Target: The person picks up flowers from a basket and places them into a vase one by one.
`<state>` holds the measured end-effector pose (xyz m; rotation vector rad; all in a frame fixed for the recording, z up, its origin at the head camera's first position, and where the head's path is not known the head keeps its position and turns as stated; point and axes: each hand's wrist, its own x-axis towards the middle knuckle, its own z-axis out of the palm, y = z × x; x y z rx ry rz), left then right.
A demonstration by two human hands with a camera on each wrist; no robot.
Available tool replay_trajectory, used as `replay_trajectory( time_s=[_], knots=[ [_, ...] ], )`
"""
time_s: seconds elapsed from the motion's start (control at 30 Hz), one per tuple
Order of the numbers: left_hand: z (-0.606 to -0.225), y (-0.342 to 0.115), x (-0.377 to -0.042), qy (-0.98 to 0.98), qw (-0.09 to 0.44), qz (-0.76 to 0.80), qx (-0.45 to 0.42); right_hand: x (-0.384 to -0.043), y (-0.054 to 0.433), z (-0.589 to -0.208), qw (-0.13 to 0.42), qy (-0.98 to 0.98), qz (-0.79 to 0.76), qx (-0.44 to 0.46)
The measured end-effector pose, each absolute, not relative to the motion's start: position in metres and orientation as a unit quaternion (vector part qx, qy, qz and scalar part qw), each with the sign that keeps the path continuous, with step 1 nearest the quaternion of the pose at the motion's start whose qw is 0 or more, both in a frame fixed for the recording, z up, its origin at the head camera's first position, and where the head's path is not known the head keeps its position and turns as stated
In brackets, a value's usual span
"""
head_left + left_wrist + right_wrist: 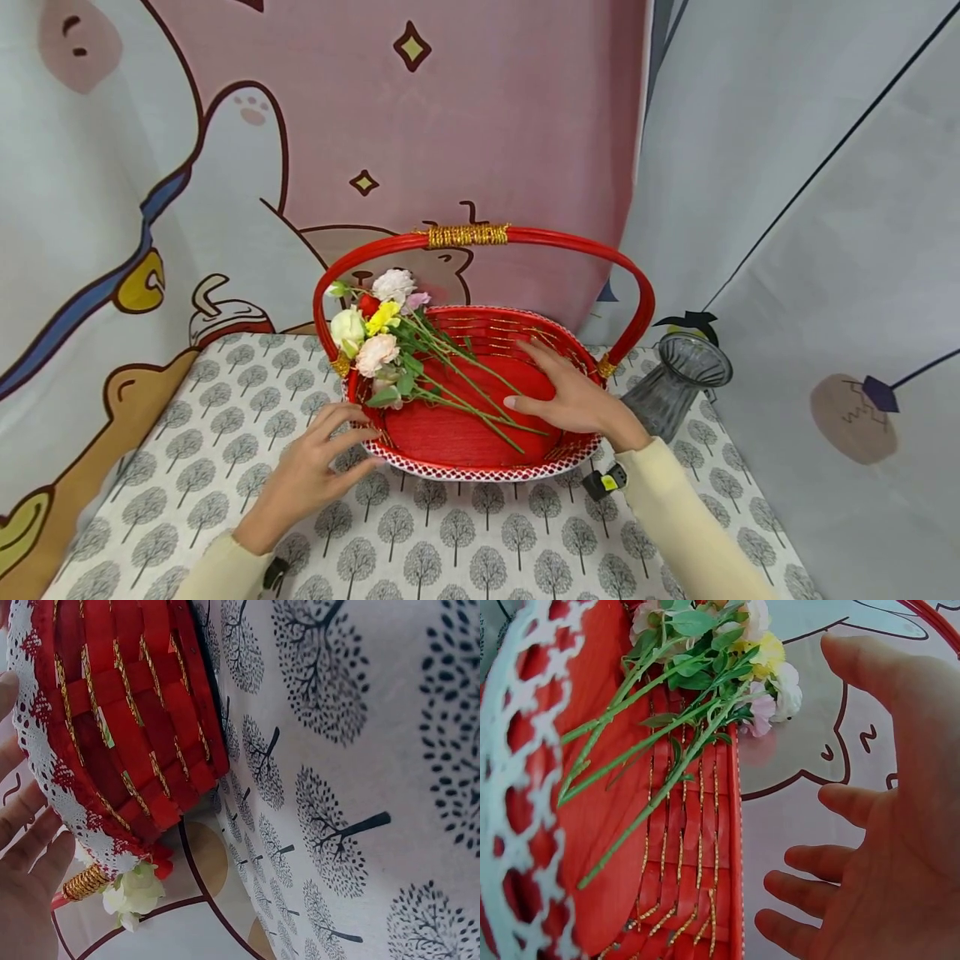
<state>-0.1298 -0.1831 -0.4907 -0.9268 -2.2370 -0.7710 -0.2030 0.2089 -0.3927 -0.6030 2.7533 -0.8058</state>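
Note:
A red woven basket (450,442) with white lace trim stands on the table, its tall red handle (555,239) bound in gold at the top. Inside it lie several flowers (377,353), white, yellow, pink and red, blooms over the left rim and green stems (652,750) pointing right. My left hand (318,471) is at the front left rim, fingers spread and slightly bent along the lace (45,750); whether they touch it is unclear. Over the basket's right side, my right hand (573,396) stretches out with fingers apart, holding nothing, close to the stem ends.
A grey ribbed glass vase (663,392) stands to the right of the basket, partly behind my right hand. White cloth with grey trees (457,529) covers the table. Printed curtains (510,108) hang close behind and at both sides.

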Motion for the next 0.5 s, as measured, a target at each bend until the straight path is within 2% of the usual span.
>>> replay_trajectory(
  time_s=[0.5],
  knots=[
    [-0.495, -0.180, -0.132, -0.832, 0.306, -0.313, -0.342, -0.225, 0.189, -0.389, 0.135, 0.930, -0.280, -0.196]
  ],
)
